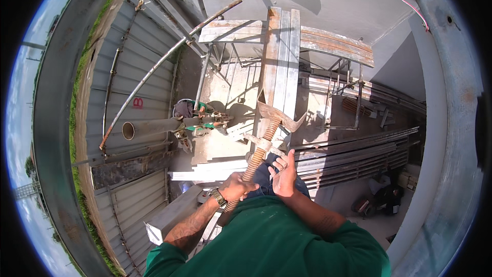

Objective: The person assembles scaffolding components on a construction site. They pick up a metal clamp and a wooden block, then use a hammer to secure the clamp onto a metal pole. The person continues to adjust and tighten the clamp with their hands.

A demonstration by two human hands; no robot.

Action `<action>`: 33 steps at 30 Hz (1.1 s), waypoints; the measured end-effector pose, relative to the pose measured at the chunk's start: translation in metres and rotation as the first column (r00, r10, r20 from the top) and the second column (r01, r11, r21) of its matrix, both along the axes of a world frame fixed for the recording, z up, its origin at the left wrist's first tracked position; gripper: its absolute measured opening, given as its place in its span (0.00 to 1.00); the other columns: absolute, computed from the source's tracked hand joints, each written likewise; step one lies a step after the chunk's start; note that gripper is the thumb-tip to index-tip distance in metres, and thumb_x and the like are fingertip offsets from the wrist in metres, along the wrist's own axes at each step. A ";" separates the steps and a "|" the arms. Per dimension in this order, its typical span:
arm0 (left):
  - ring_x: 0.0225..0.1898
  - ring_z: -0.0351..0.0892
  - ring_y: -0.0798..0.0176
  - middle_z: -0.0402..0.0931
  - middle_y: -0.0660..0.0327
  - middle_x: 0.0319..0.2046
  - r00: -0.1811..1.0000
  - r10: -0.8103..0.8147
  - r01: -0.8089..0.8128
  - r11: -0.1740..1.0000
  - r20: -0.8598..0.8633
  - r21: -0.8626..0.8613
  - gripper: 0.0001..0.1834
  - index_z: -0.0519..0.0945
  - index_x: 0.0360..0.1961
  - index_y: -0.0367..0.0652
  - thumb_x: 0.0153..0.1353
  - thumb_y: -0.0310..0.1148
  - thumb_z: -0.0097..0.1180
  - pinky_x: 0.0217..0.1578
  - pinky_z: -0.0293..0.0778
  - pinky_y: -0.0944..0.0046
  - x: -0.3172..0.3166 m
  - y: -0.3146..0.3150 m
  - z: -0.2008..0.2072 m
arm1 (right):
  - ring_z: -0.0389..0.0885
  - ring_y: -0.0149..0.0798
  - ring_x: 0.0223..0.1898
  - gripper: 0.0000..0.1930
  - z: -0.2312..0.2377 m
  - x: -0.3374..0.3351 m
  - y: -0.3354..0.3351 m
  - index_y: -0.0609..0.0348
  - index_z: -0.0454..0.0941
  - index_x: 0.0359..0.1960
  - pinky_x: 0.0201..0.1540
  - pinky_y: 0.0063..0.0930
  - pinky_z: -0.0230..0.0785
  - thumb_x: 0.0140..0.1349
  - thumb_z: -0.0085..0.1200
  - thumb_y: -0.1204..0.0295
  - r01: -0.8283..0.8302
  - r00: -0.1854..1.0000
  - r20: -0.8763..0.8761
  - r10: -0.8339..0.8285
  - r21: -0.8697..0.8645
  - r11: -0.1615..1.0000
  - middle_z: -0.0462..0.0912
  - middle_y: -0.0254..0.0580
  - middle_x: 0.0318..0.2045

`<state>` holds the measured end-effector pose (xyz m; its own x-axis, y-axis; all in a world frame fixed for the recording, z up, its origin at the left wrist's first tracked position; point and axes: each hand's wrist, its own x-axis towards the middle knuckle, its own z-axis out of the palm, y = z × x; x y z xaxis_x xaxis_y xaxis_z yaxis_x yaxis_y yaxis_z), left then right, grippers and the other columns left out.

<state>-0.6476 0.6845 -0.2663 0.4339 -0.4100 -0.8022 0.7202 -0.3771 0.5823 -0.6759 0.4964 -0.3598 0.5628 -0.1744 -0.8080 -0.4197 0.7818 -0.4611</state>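
A rusty scaffold screw jack (254,162) with a long threaded rod slants up in front of my green shirt. Around its lower rod my left hand (237,187) is closed, a watch on that wrist. The jack's U-shaped head plate (281,116) tops the rod, pointing away from me. Partway along the thread sits a winged nut (264,143). My right hand (285,175) is just below the nut's right wing, thumb up and fingers loosely bent and apart, with nothing seen in them. Whether its fingertips touch the wing I cannot tell.
Far below, metal planks (281,56) lie across trestle frames. Long metal beams (359,156) are stacked at the right. To the left run a slanting pole (154,79), a thick pipe (148,129) and a corrugated fence (115,107). People in green (202,118) are beneath.
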 end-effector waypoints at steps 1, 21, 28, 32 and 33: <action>0.15 0.68 0.73 0.71 0.66 0.14 0.983 -0.083 0.061 0.989 0.164 0.132 0.16 0.76 0.21 0.40 0.61 0.33 0.67 0.17 0.66 0.66 0.002 0.003 0.000 | 0.72 0.45 0.57 0.39 0.028 0.013 0.007 0.64 0.62 0.66 0.68 0.48 0.58 0.68 0.51 0.41 -0.043 0.995 0.093 0.048 -0.056 0.998 0.72 0.45 0.58; 0.26 0.82 0.50 0.80 0.49 0.22 0.717 0.011 -0.262 0.931 0.697 0.255 0.17 0.82 0.35 0.37 0.55 0.40 0.69 0.32 0.75 0.53 -0.024 0.080 0.041 | 0.70 0.45 0.65 0.41 0.099 0.123 0.030 0.69 0.59 0.68 0.67 0.41 0.62 0.53 0.68 0.75 -0.835 0.307 0.686 0.659 -0.137 0.532 0.72 0.48 0.62; 0.26 0.82 0.52 0.80 0.51 0.22 0.689 0.146 -0.430 0.871 0.710 0.237 0.17 0.83 0.35 0.40 0.56 0.42 0.70 0.31 0.74 0.54 0.003 0.083 0.071 | 0.76 0.39 0.53 0.39 0.145 0.185 0.061 0.69 0.61 0.66 0.57 0.33 0.68 0.54 0.69 0.73 -0.939 0.148 0.684 0.714 -0.130 0.319 0.77 0.46 0.53; 0.28 0.84 0.52 0.82 0.52 0.23 0.639 0.231 -0.607 0.738 0.734 0.296 0.18 0.84 0.34 0.41 0.55 0.46 0.70 0.32 0.76 0.54 0.025 0.066 0.093 | 0.77 0.36 0.52 0.38 0.168 0.225 0.079 0.71 0.64 0.64 0.57 0.31 0.68 0.55 0.72 0.68 -0.915 0.057 0.717 0.695 -0.241 0.324 0.79 0.45 0.50; 0.28 0.83 0.52 0.82 0.52 0.23 0.629 0.224 -0.615 0.728 0.744 0.301 0.21 0.84 0.35 0.41 0.56 0.50 0.69 0.33 0.76 0.54 0.029 0.063 0.096 | 0.77 0.38 0.52 0.38 0.180 0.235 0.081 0.71 0.64 0.63 0.59 0.33 0.67 0.55 0.72 0.69 -0.919 0.030 0.712 0.702 -0.257 0.300 0.79 0.45 0.50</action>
